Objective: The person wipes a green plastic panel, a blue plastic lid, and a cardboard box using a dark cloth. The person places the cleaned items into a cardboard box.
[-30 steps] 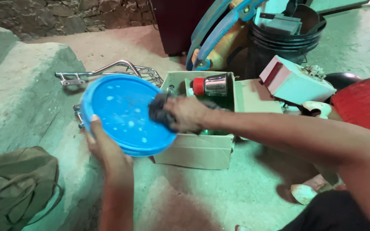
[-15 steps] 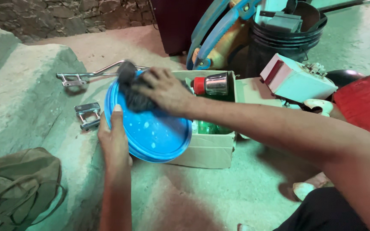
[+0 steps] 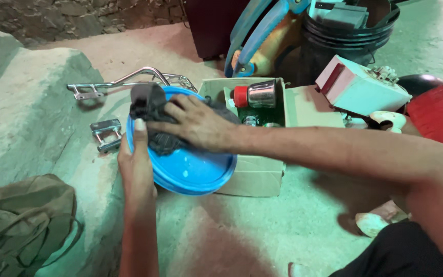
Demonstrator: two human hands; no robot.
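Observation:
A round blue plastic lid (image 3: 196,172) is held tilted in front of me. My left hand (image 3: 135,164) grips its left rim from below, thumb up over the edge. My right hand (image 3: 196,123) presses a dark grey cloth (image 3: 152,110) flat against the lid's upper left face, fingers spread over the cloth. Small white specks show on the lid's bare lower part.
Behind the lid stands an open cardboard box (image 3: 260,172) holding a steel jar with a red cap (image 3: 256,95). A chrome rack (image 3: 129,82) and a small metal bracket (image 3: 106,134) lie on the concrete. An olive bag (image 3: 21,220), black buckets (image 3: 344,38) and a pink-and-white box (image 3: 360,87) surround.
The cloth under my right hand has slid from the lid's right side up to its top and now rests on the upper left. My left hand kept hold of the rim.

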